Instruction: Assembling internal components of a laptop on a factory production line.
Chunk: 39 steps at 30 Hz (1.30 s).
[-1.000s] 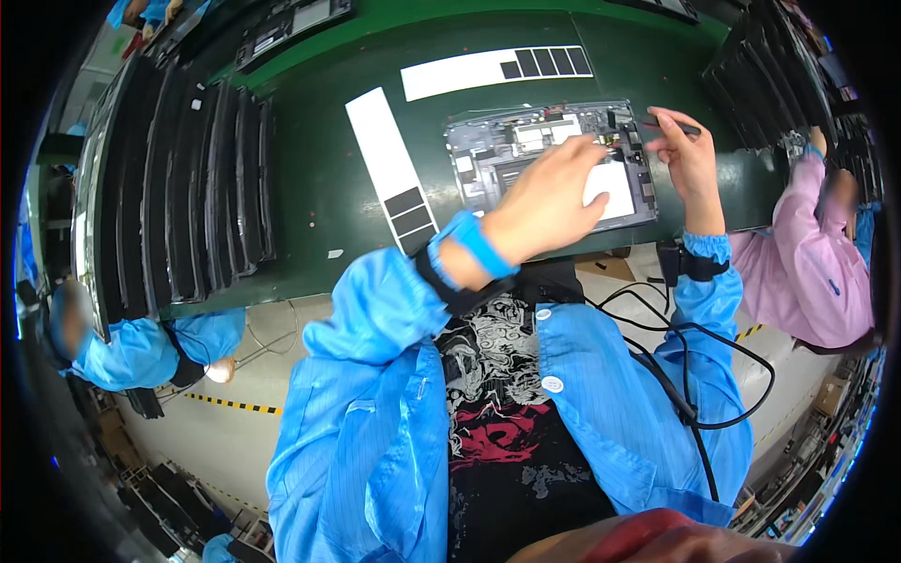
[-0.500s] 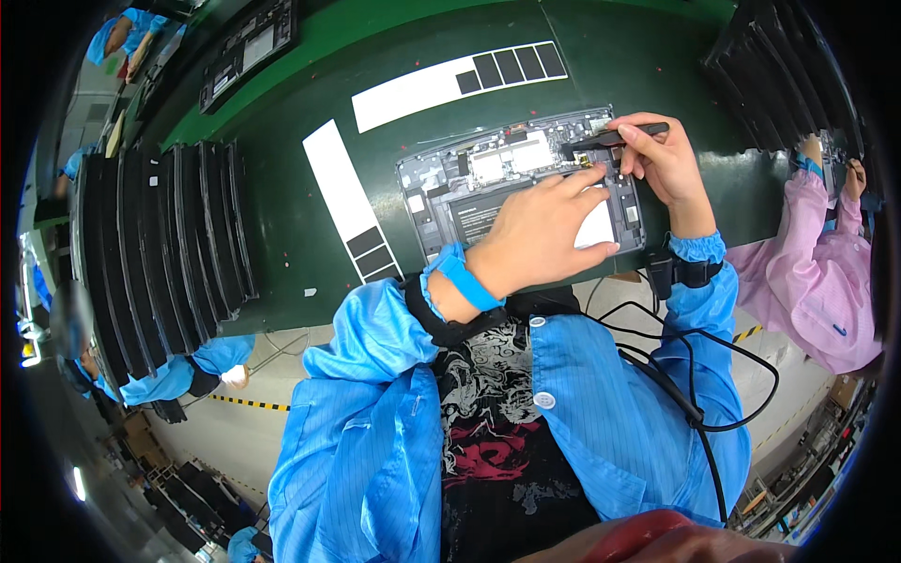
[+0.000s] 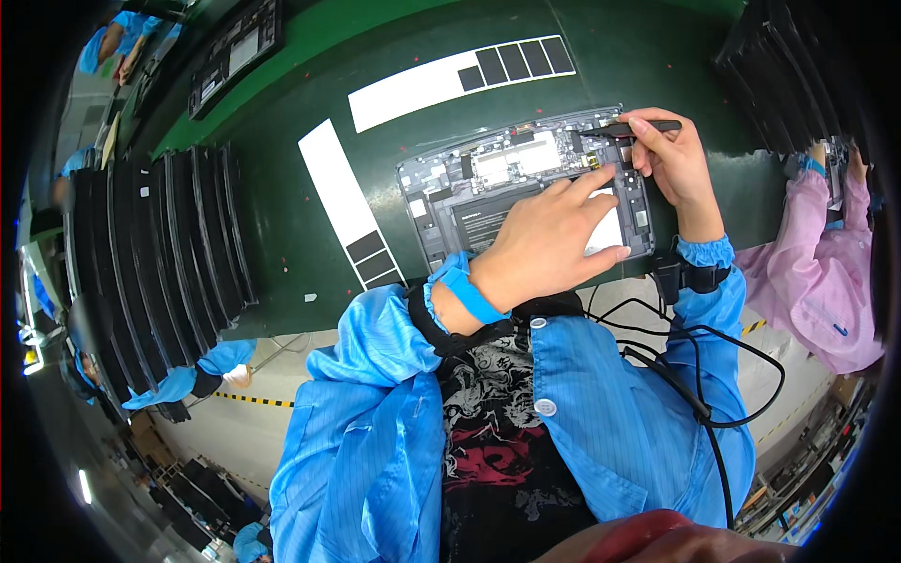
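Note:
An opened device chassis (image 3: 437, 214), thin and dark grey, lies on the green bench with its circuit board (image 3: 498, 165) and black battery (image 3: 474, 223) exposed. Across its lower middle rests my left hand (image 3: 549, 225), palm down and fingers spread, the fingertips near the board's right part. My right hand (image 3: 680, 169) pinches black tweezers (image 3: 614, 129) at the chassis's upper right corner. Their tips point left over the board, just by a small black strip (image 3: 576, 142). Whether the tips touch anything is too small to tell.
Two white strips with black rectangles (image 3: 413, 92) (image 3: 330, 178) lie beyond and left of the chassis. A row of black panels (image 3: 160, 263) stands at left, more panels (image 3: 774, 75) at far right. Black cables (image 3: 694, 375) hang by my right arm. A co-worker's pink sleeve (image 3: 798, 235) is at right.
The tweezers' tips have shifted a little right and away from me, uncovering the small black strip on the board. My left hand stays on the chassis. The whole view has shifted slightly.

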Available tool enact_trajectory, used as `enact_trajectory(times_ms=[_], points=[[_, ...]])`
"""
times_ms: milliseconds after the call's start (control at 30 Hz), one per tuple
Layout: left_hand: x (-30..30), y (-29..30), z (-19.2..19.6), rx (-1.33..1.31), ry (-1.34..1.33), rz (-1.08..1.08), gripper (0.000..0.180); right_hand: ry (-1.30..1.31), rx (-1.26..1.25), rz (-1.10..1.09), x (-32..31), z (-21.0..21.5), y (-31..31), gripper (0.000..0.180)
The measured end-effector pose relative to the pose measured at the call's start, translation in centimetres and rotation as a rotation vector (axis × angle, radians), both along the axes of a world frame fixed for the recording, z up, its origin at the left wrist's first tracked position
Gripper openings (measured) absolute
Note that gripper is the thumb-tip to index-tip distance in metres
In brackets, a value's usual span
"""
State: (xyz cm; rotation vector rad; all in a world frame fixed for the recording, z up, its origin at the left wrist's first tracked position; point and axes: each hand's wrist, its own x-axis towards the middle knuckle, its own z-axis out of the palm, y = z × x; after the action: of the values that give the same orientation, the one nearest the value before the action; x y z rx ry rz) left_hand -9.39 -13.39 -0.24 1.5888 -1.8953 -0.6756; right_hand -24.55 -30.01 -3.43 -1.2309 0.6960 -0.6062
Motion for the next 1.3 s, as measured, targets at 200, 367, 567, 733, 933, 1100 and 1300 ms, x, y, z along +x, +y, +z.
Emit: enact_trajectory(times_ms=[200, 367, 567, 733, 933, 1100, 1300], points=[[-1.4, 0.3, -0.4, -0.059, -0.302, 0.116, 0.062, -0.001, -0.013, 0.011, -0.1, -0.2, -0.2, 0.021], [-1.9, -0.4, 0.3, 0.02, -0.43, 0.094, 0.074, 0.007, -0.057, 0.004, -0.3, -0.2, -0.2, 0.022], [-1.9, -0.6, 0.8, 0.059, -0.391, 0.092, 0.083, -0.131, -0.044, -0.055, 0.0, -0.2, -0.3, 0.026], [1.5, 1.9, 2.0, -0.023, -0.152, -0.015, 0.065, -0.167, -0.133, -0.306, -1.0, -1.5, -1.8, 0.033], [5.5, 13.2, 2.3, 0.229, -0.157, 0.62, 0.042, 0.362, -0.51, -0.328, -4.4, -1.5, 6.9, 0.035], [5.7, 14.1, 0.7, 0.297, 0.189, 0.548, 0.039, 0.582, -0.609, -0.281, -3.0, -0.6, 10.1, 0.035], [7.6, 14.7, 1.4, 0.058, 0.509, 0.448, 0.05, -0.118, -0.201, -0.539, 0.3, 1.1, 7.8, 0.031]])
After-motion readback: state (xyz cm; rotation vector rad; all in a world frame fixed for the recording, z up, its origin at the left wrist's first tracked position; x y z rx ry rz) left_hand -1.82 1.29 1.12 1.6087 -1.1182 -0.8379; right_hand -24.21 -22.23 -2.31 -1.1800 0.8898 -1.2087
